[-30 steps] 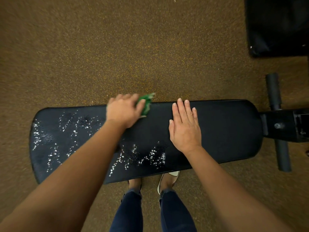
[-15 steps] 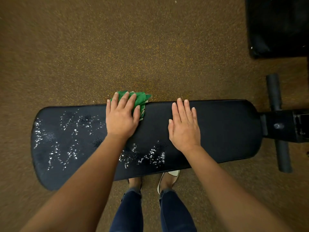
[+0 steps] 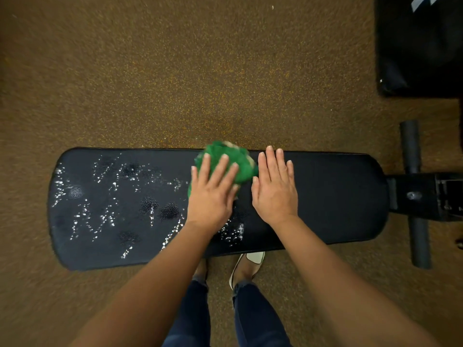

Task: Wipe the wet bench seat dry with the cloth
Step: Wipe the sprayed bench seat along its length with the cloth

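Observation:
A long black padded bench seat (image 3: 330, 196) lies across the view. Water droplets (image 3: 100, 211) glisten over its left half, and a small patch (image 3: 233, 232) shows near the front edge between my arms. A bunched green cloth (image 3: 233, 159) rests on the seat at its far edge, near the middle. My left hand (image 3: 211, 194) presses down on the cloth with fingers spread, covering its near part. My right hand (image 3: 274, 189) lies flat and open on the seat just right of the cloth, holding nothing. The right half of the seat looks dull, with no droplets.
The bench's black metal frame (image 3: 426, 196) and a padded crossbar (image 3: 413, 151) stick out at the right end. Another black pad (image 3: 421, 46) sits at the top right. Brown speckled floor (image 3: 175, 71) surrounds the bench. My feet (image 3: 248, 266) stand under its front edge.
My left hand has slid the cloth to the right along the far edge, close to my right hand, and more of the cloth shows. My right hand has stayed put.

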`<act>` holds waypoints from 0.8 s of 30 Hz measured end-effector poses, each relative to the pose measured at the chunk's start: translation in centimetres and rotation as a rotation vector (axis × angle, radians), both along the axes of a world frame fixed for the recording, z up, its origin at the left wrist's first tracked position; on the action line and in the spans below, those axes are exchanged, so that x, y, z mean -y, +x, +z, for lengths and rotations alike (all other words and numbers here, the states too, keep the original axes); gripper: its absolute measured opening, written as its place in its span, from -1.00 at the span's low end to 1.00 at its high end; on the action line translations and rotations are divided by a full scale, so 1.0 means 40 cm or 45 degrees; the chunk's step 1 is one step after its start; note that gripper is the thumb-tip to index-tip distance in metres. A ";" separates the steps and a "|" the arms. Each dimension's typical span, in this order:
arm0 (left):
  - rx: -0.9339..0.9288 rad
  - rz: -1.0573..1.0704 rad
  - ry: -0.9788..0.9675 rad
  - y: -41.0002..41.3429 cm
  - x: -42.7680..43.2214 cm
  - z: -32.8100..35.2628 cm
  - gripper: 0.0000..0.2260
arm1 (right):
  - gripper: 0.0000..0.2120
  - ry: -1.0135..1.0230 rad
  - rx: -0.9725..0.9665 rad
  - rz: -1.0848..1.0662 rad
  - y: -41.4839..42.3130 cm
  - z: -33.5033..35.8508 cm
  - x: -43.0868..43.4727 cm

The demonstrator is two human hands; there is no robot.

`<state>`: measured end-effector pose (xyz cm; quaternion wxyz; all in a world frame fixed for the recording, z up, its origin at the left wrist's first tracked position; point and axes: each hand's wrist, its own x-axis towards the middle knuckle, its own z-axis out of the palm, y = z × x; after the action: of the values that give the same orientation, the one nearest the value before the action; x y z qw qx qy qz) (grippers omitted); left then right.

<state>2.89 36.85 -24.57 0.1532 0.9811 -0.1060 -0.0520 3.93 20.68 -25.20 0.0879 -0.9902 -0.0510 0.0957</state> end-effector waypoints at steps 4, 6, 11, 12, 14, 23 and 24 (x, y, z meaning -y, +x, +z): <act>0.062 -0.293 0.119 -0.015 -0.089 -0.002 -0.60 | -0.43 -0.005 -0.011 0.019 0.001 0.000 0.003; 0.058 -0.034 0.123 0.014 -0.096 -0.005 -0.60 | -0.44 0.002 -0.010 0.005 0.000 0.000 0.000; -0.001 0.090 0.100 -0.048 0.014 0.008 -0.57 | -0.44 0.008 -0.001 0.024 0.000 0.002 0.004; -0.005 0.020 0.132 -0.064 0.004 0.007 -0.55 | -0.44 0.016 -0.003 0.042 -0.001 0.002 0.009; 0.022 -0.011 0.209 -0.055 -0.037 0.004 -0.52 | -0.44 0.029 0.006 0.071 -0.009 0.001 0.022; 0.040 -0.127 0.071 -0.072 -0.039 0.005 -0.57 | -0.44 0.048 0.010 0.026 -0.044 0.001 0.038; 0.057 -0.202 0.094 -0.071 -0.069 0.006 -0.58 | -0.44 0.047 0.010 0.026 -0.045 0.003 0.041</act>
<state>0.05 39.62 -24.33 0.1099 0.9755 -0.1847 -0.0460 2.13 19.04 -25.09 0.1049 -0.9882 -0.0632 0.0919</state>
